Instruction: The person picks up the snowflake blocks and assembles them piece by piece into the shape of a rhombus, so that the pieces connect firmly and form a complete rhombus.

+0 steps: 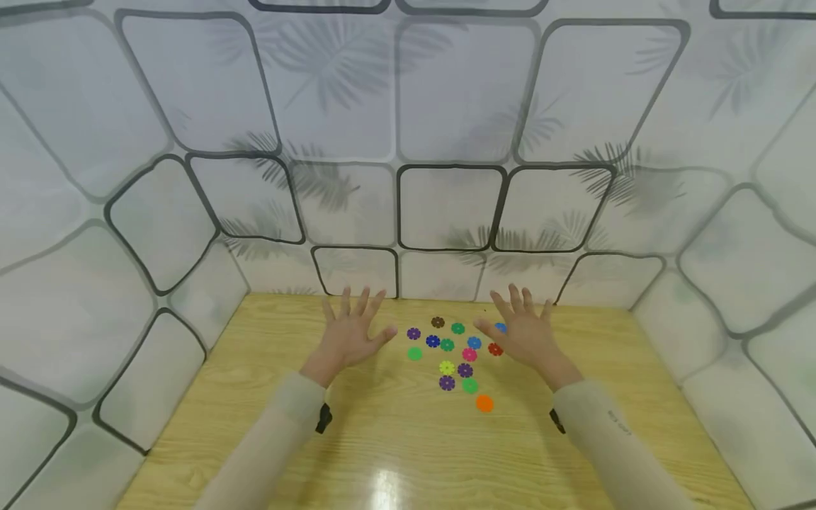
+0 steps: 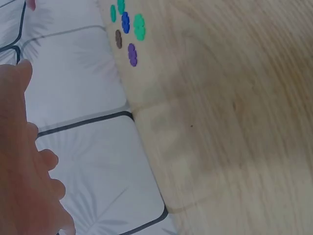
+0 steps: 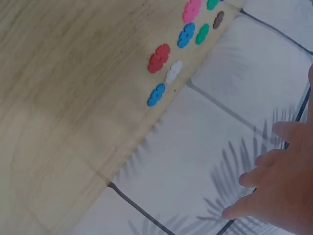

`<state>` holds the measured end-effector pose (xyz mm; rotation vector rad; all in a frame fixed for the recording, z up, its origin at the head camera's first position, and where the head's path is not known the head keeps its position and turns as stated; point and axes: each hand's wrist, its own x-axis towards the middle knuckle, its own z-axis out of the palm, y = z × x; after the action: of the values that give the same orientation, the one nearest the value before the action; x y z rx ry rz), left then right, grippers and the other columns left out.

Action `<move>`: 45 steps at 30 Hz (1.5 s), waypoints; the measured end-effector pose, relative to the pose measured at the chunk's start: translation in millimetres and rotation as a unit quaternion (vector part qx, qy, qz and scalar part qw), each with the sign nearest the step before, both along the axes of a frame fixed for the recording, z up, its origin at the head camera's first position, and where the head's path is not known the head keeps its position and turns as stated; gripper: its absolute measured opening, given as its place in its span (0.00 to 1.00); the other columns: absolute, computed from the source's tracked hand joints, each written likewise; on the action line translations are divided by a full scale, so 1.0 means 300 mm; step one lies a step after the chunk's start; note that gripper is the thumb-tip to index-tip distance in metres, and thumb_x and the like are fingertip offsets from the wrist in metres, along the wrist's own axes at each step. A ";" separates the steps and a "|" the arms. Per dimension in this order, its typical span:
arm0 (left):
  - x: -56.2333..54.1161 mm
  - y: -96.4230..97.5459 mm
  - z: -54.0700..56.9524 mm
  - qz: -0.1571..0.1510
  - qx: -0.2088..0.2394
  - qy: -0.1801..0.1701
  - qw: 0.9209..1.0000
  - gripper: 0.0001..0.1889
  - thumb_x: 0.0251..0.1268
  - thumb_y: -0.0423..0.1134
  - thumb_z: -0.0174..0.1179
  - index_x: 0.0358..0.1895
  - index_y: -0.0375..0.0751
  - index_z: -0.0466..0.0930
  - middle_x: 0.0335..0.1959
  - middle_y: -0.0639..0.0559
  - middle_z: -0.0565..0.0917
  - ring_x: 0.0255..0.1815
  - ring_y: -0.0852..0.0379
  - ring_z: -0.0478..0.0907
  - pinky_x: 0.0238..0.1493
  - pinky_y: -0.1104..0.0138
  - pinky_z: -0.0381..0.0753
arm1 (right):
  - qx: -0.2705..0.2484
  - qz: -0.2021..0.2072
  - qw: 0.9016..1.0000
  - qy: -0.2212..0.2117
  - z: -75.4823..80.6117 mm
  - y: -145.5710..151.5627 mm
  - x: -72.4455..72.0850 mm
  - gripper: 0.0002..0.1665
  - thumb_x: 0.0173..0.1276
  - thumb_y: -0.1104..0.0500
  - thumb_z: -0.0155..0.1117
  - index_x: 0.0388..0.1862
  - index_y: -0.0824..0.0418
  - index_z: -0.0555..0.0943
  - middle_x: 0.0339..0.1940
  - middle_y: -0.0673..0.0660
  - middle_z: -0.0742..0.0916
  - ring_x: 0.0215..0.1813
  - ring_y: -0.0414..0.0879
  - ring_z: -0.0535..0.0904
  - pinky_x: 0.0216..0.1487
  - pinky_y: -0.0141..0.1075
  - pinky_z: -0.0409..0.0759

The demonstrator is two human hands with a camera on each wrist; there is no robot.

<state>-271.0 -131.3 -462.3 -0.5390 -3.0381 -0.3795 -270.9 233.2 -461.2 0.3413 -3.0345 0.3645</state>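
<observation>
Both hands are held out above a wooden table with fingers spread and nothing in them. My left hand is to the left of a scatter of small flower-shaped plastic discs; the nearest is a purple disc. On the other side, my right hand overlaps a blue disc in the head view, beside a red disc. Between the hands lie more discs, among them a brown one, a pink one and a yellow one. A white disc shows in the right wrist view.
An orange disc lies closest to me, just past a light green disc. The wooden table meets a pale patterned wall covering at the back, with similar panels on the left and right.
</observation>
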 end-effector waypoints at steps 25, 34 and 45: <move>0.020 0.086 -0.137 -0.054 0.190 -0.079 0.977 0.35 0.77 0.47 0.63 0.81 0.40 0.65 0.33 0.39 0.87 0.21 0.53 0.78 0.35 0.62 0.81 | -0.184 0.022 0.982 -0.033 -0.132 -0.063 0.059 0.35 0.80 0.48 0.64 0.75 0.70 0.73 0.61 0.75 0.85 0.58 0.69 0.85 0.62 0.60 0.84; 0.019 0.118 -0.168 -0.046 0.235 -0.094 0.966 0.29 0.73 0.39 0.67 0.74 0.36 0.74 0.62 0.32 0.84 0.63 0.37 0.83 0.57 0.51 0.89 | -0.205 0.021 0.978 -0.033 -0.197 -0.077 0.079 0.25 0.77 0.55 0.67 0.64 0.71 0.83 0.60 0.69 0.88 0.55 0.62 0.87 0.57 0.54 0.88; 0.008 0.140 -0.240 -0.050 0.243 -0.123 0.961 0.30 0.67 0.34 0.69 0.72 0.32 0.76 0.52 0.38 0.86 0.53 0.46 0.83 0.58 0.53 0.87 | -0.202 0.017 0.977 -0.060 -0.270 -0.091 0.103 0.19 0.74 0.58 0.69 0.60 0.66 0.86 0.43 0.57 0.88 0.44 0.46 0.81 0.49 0.42 0.86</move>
<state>-268.5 -89.4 -534.3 -0.6440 -2.9669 -1.2377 -240.1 205.9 -542.3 0.3521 -2.9650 1.0165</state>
